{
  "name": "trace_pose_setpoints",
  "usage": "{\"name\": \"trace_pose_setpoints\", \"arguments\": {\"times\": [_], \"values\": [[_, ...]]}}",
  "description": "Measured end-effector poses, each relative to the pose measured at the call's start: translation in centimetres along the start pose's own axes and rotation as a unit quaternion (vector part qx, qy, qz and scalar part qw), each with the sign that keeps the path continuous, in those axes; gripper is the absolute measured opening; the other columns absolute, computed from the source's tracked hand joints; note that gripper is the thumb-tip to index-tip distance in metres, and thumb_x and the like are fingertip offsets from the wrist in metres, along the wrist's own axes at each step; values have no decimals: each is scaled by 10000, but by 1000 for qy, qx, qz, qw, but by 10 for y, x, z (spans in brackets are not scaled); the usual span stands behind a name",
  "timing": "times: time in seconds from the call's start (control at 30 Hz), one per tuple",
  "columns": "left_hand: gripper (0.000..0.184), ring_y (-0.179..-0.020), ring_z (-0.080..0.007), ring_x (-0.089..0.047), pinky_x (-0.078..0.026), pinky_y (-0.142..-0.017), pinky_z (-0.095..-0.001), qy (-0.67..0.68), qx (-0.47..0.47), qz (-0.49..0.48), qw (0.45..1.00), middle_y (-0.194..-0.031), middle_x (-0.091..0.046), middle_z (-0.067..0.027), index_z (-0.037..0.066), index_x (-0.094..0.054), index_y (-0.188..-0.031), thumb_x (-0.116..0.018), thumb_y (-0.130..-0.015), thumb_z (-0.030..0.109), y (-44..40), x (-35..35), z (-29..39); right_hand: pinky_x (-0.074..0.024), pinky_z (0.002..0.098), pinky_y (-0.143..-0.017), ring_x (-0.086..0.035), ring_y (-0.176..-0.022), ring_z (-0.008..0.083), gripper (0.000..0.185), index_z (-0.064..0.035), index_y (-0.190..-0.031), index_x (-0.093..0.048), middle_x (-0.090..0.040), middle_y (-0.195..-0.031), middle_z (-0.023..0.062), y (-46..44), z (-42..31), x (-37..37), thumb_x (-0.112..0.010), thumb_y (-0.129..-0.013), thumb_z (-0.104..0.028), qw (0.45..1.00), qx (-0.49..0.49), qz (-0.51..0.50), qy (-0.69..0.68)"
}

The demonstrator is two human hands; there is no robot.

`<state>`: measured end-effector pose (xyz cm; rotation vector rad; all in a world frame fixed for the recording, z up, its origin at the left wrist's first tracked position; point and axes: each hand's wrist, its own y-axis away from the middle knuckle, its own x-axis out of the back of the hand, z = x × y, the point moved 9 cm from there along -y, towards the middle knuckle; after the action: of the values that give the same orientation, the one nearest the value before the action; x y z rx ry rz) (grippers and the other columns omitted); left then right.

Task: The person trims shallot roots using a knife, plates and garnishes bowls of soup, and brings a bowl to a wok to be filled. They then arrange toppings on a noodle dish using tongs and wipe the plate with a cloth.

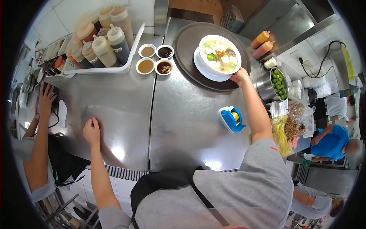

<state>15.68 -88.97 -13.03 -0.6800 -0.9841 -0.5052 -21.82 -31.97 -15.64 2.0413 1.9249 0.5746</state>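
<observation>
On a round dark tray [187, 42] at the back stands a white bowl of soup [220, 53] with pale chunks, something green and brown toppings. A white plate [202, 71] lies under the bowl. My right hand [240, 77] reaches out to the lower right of the bowl, its fingers closed at the plate's edge; the fingertips are partly hidden. My left hand [92, 131] is curled above the steel counter [122, 99], and no object shows in it. A blue tape dispenser [231, 119] sits on the counter inside my right forearm.
Several sauce cups [145, 66] stand left of the tray, beside a white bin [122, 68] of squeeze bottles. At right are sauce bottles [263, 49], a steel pot of green limes [279, 84] and a yellow bag [280, 131]. A co-worker's hand [46, 97] is at far left.
</observation>
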Motion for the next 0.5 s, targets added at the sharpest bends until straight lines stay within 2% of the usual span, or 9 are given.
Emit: {"name": "trace_pose_setpoints", "arguments": {"times": [0.1, 0.2, 0.5], "values": [[325, -541, -297, -482, -368, -503, -378, 0, -22, 18, 1000, -623, -508, -107, 12, -450, -613, -487, -835, 246, -1, 5, 6, -514, 306, -639, -598, -720, 173, 214, -67, -1028, -519, -599, -901, 76, -5, 5, -1, -484, -822, -22, 999, 12, -27, 16], [322, -534, -292, -477, -365, -501, -378, 3, -53, 36, 998, -616, -504, -111, 10, -458, -617, -490, -834, 246, -1, 5, 8, -521, 299, -634, -601, -702, 177, 219, -32, -1014, -519, -599, -900, 92, -3, 12, 2, -518, -797, -9, 998, -1, -9, 62], [311, -552, -303, -493, -381, -518, -373, 10, -18, 11, 1000, -636, -525, -126, 12, -501, -643, -485, -837, 256, -1, 0, 1, -526, 301, -653, -614, -719, 206, 195, 35, -955, -538, -602, -885, 131, 25, 30, -9, -566, -770, -19, 995, -50, -67, 61]]}}
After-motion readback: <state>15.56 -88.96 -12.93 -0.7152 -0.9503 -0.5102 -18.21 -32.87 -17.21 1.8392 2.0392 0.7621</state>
